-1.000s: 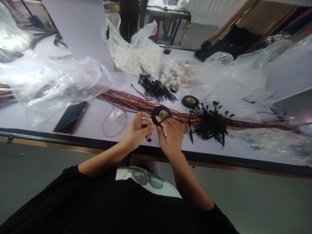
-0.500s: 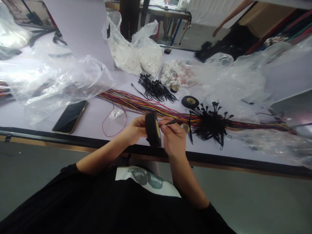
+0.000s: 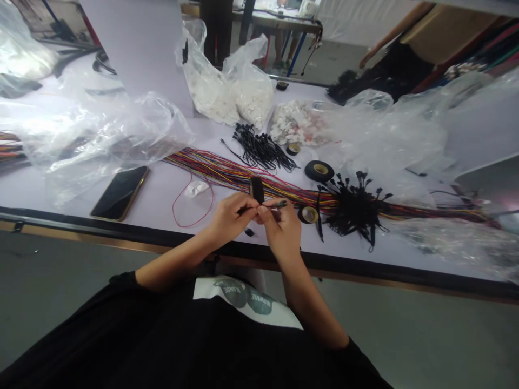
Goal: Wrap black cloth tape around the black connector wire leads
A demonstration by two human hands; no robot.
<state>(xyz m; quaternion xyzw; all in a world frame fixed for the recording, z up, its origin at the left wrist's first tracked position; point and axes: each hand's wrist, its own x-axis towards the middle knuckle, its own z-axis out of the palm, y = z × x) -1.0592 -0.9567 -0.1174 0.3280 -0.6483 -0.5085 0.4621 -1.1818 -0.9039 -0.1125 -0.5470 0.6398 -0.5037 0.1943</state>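
My left hand (image 3: 234, 217) and my right hand (image 3: 283, 224) meet fingertip to fingertip over the table's front part. A short black cable with a small connector end (image 3: 279, 204) pokes out of my right hand's closed fingers. My left thumb and fingers are pinched together; what lies between them is hidden. Just beyond the fingertips a black tape roll (image 3: 256, 189) stands on edge, and I cannot tell whether the left fingers touch it. A small black piece (image 3: 248, 232) shows below my left hand. To the right lies another tape roll (image 3: 308, 214).
Colored wires (image 3: 227, 172) run along the table. Black cable heaps (image 3: 263, 148) (image 3: 354, 208), a larger tape roll (image 3: 319, 170) and a phone (image 3: 120, 193) lie around. Clear plastic bags (image 3: 251, 97) with white parts stand behind. Another person's arm (image 3: 395, 35) shows at the back right.
The tape roll that my left hand gripped is now farther from me, beyond the fingertips. Both hands have come together, and the roll by my right hand shows more fully.
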